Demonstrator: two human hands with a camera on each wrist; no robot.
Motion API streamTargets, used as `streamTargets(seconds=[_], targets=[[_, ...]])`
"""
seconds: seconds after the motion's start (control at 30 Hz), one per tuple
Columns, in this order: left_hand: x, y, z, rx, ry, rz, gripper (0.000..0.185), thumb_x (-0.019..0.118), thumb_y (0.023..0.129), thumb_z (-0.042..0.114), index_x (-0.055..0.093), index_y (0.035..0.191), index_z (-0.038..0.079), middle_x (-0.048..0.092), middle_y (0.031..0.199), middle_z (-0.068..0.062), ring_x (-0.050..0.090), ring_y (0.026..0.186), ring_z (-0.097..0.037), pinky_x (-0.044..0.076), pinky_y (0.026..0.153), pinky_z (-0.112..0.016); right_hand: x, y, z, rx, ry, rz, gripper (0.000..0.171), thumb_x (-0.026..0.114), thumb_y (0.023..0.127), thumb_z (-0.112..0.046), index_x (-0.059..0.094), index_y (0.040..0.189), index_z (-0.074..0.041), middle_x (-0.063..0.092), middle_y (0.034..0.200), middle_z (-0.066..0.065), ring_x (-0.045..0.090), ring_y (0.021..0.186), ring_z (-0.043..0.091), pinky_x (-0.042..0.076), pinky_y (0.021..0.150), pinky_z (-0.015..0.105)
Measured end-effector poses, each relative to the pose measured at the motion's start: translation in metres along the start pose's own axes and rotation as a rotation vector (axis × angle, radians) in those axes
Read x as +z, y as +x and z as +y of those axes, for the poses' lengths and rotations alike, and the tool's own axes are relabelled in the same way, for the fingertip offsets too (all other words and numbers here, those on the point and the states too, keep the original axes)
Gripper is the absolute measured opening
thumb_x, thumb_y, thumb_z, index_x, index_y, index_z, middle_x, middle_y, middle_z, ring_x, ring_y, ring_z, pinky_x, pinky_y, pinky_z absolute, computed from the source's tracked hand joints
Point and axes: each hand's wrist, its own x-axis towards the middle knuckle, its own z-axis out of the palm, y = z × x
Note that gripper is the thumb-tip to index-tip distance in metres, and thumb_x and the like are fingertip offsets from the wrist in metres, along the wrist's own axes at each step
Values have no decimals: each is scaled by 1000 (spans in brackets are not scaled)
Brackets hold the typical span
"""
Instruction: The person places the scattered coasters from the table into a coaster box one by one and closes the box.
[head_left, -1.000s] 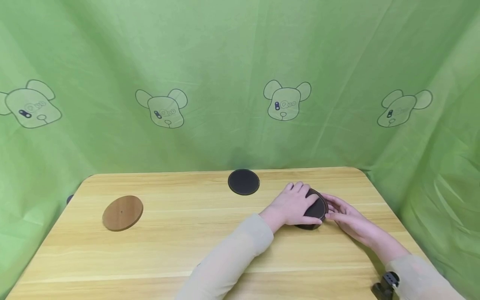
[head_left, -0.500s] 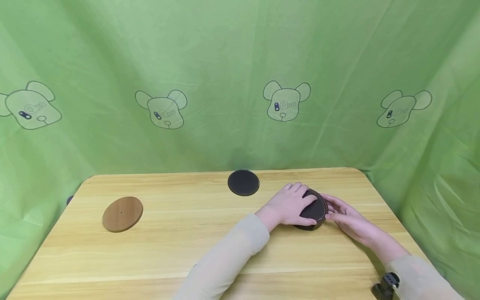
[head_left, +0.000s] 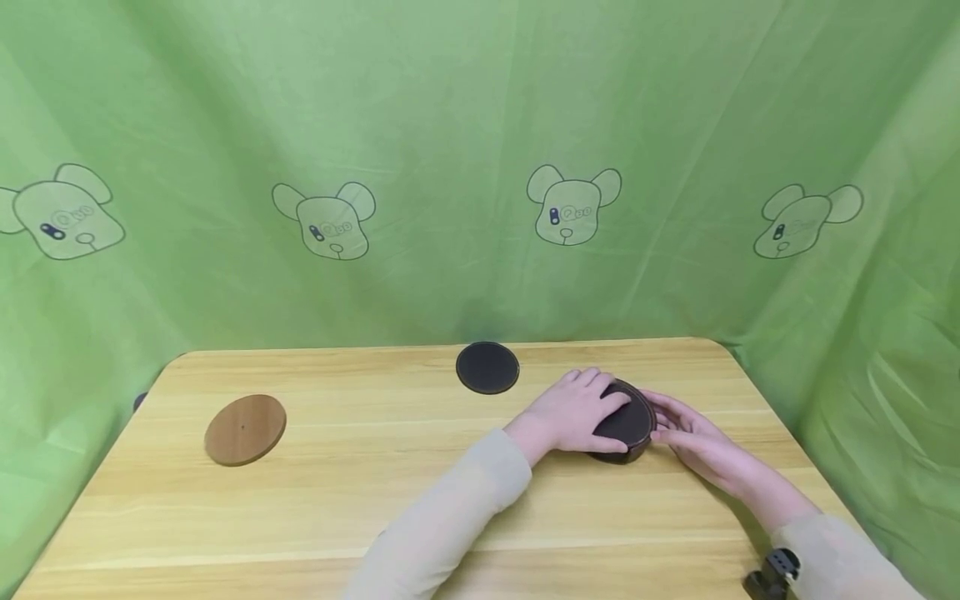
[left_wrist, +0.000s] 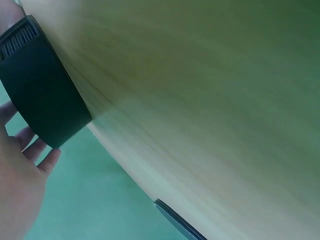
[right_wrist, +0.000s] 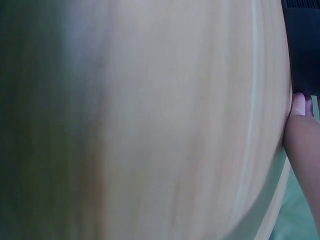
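A round dark coaster holder (head_left: 636, 451) stands at the right of the table with a stitched black coaster (head_left: 632, 423) on top. Through a slot in the holder's side, the left wrist view shows the edges of several stacked coasters (left_wrist: 19, 42). My left hand (head_left: 573, 417) lies over the top, thumb at the near rim and fingers spread toward the far rim, gripping across it. From the right side, my right hand (head_left: 693, 446) curves thumb and fingers round the holder's wall. The right wrist view has the holder (right_wrist: 306, 52) at its upper right corner, fingertips against it.
Another black coaster (head_left: 487, 368) lies flat near the table's back edge. At the left is a round brown wooden disc (head_left: 246, 429) with a small dot in its centre. A green curtain (head_left: 450, 125) hangs behind and beside the wooden table (head_left: 360, 475).
My left hand and forearm have shifted slightly left, baring more of the top coaster. That coaster has moved slightly left and down. My right hand has kept its place at the holder's side.
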Motion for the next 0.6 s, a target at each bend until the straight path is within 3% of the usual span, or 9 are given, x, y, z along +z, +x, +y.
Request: streamTargets(seconds=[0.3,0.6], targets=[[-2,-15,-16,11,40,18,66,46,104,68,47,157,29,47,158,1,40,151,-19,33,125,-37,0,0,0,-8,7,-1,57,48,106,6,39,158,-15,58,144,-15,58,129,-4,48,105,14],[-4,-26,-37,-45,34,38,64,45,106,64,46,159,29,46,161,-2,38,154,-22,31,128,-41,0,1,1,-17,36,-10,56,48,105,7,43,156,-17,59,145,-15,58,130,-3,48,105,14]])
